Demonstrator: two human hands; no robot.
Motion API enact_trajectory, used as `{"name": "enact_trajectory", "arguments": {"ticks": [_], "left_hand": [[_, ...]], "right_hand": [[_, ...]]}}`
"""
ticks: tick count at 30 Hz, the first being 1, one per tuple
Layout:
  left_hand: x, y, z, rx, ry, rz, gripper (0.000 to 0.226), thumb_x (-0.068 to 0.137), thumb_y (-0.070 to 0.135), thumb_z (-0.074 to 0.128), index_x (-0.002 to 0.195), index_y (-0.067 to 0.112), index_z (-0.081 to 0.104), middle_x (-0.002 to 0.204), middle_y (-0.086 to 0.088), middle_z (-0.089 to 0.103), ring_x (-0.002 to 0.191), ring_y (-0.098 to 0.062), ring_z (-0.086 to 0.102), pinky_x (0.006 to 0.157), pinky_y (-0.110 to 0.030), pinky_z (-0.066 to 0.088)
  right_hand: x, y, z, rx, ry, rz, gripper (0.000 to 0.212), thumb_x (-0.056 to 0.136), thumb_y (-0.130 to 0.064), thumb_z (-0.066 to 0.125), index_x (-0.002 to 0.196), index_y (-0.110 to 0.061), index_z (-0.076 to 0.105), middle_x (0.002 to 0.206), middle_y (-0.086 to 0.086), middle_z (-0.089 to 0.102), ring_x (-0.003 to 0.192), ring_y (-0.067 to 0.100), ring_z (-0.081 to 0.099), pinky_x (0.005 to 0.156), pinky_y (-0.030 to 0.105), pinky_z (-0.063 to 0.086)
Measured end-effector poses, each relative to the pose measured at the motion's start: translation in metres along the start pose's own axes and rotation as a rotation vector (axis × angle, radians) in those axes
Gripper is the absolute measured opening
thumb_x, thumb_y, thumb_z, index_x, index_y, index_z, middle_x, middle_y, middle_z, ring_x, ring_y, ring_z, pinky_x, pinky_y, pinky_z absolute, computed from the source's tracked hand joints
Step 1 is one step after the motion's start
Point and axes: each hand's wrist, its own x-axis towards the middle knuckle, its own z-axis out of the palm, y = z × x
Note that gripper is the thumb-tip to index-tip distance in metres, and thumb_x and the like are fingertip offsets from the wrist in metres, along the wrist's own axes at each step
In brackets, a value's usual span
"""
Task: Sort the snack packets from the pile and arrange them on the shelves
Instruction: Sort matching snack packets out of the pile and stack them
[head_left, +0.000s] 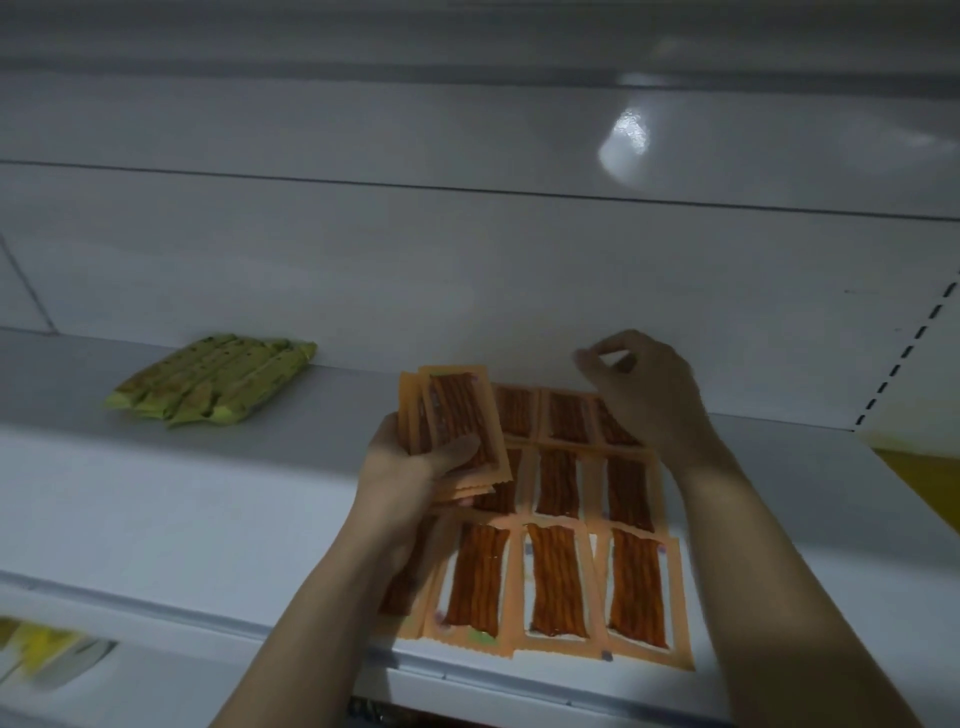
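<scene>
Shelf (208, 519) of orange packets (556, 587), left hand (415, 462) grip clamped on stack (457, 410), right hand (644, 384) grip curled empty

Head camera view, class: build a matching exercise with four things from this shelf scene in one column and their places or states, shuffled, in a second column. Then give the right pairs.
Column one:
1. left hand
2. right hand
3. green packets
4. laid-out orange packets

Column two:
A. flat in rows on the shelf
B. bundled at the shelf's left
C. grips a stack of orange packets
D. raised by the rear wall, fingers curled

Pairs: 1-C, 2-D, 3-B, 4-A.
</scene>
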Motion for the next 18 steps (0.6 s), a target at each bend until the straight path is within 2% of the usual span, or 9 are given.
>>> {"name": "enact_trajectory", "arguments": {"ticks": [1,3,5,8,11,13,15,18], "left_hand": [[0.002,0.001,-0.003,-0.006,-0.017,0.005,0.043,0.077,0.005,0.079,0.115,0.005,0.062,0.101,-0.014,0.074,0.089,-0.032,0.073,0.082,-0.050,0.059],[0.008,0.004,-0.011,-0.024,-0.054,0.013,0.046,0.074,0.007,0.082,0.116,0.004,0.063,0.102,-0.015,0.074,0.089,-0.032,0.073,0.078,-0.046,0.060],[0.013,0.008,-0.021,-0.033,-0.103,0.028,0.052,0.070,0.013,0.086,0.116,0.005,0.064,0.103,-0.015,0.074,0.090,-0.032,0.073,0.075,-0.043,0.060],[0.023,0.018,-0.040,-0.055,-0.216,0.029,0.039,0.079,0.016,0.077,0.116,0.005,0.066,0.101,-0.015,0.074,0.085,-0.031,0.073,0.063,-0.033,0.057],[0.038,0.028,-0.061,-0.079,-0.355,-0.045,0.036,0.085,0.023,0.066,0.119,0.009,0.065,0.104,-0.014,0.074,0.086,-0.032,0.072,0.060,-0.030,0.056],[0.051,0.032,-0.075,-0.121,-0.389,-0.106,0.029,0.087,0.016,0.064,0.115,0.009,0.066,0.102,-0.013,0.075,0.084,-0.027,0.073,0.062,-0.031,0.058],[0.066,0.033,-0.087,-0.118,-0.385,-0.161,0.017,0.091,0.006,0.061,0.106,0.009,0.068,0.091,-0.011,0.075,0.074,-0.023,0.072,0.059,-0.032,0.059],[0.085,0.027,-0.101,-0.067,-0.336,-0.164,0.011,0.090,0.001,0.063,0.096,0.008,0.067,0.075,-0.009,0.072,0.060,-0.020,0.069,0.051,-0.030,0.057]], "right_hand": [[-0.013,-0.015,0.006,0.023,-0.120,-0.023,0.036,0.085,-0.054,0.065,0.109,-0.028,0.062,0.086,-0.007,0.065,0.082,0.010,0.062,0.069,0.025,0.044],[-0.034,-0.037,0.029,0.032,-0.324,-0.026,0.053,0.076,-0.064,0.067,0.116,-0.029,0.061,0.098,-0.007,0.067,0.090,0.011,0.064,0.079,0.031,0.051],[-0.046,-0.049,0.055,0.056,-0.371,-0.029,0.052,0.076,-0.058,0.073,0.115,-0.026,0.062,0.103,-0.007,0.069,0.094,0.013,0.066,0.081,0.034,0.054],[-0.050,-0.067,0.073,0.213,-0.279,0.011,0.033,0.080,-0.032,0.079,0.108,-0.022,0.064,0.096,-0.001,0.072,0.086,0.014,0.069,0.076,0.035,0.057],[-0.045,-0.081,0.079,0.299,-0.213,0.067,0.034,0.080,-0.016,0.080,0.111,-0.017,0.064,0.089,0.003,0.074,0.079,0.018,0.072,0.077,0.041,0.060],[-0.040,-0.081,0.079,0.332,-0.118,0.141,0.039,0.082,-0.016,0.079,0.116,-0.019,0.060,0.085,0.007,0.073,0.077,0.023,0.072,0.072,0.043,0.061],[-0.038,-0.077,0.083,0.352,-0.026,0.229,0.046,0.082,-0.017,0.079,0.121,-0.018,0.056,0.086,0.008,0.073,0.078,0.024,0.072,0.069,0.038,0.059],[-0.044,-0.072,0.100,0.102,-0.012,0.271,0.046,0.078,-0.020,0.081,0.114,-0.016,0.054,0.098,-0.001,0.066,0.089,0.019,0.065,0.070,0.029,0.050]]}}
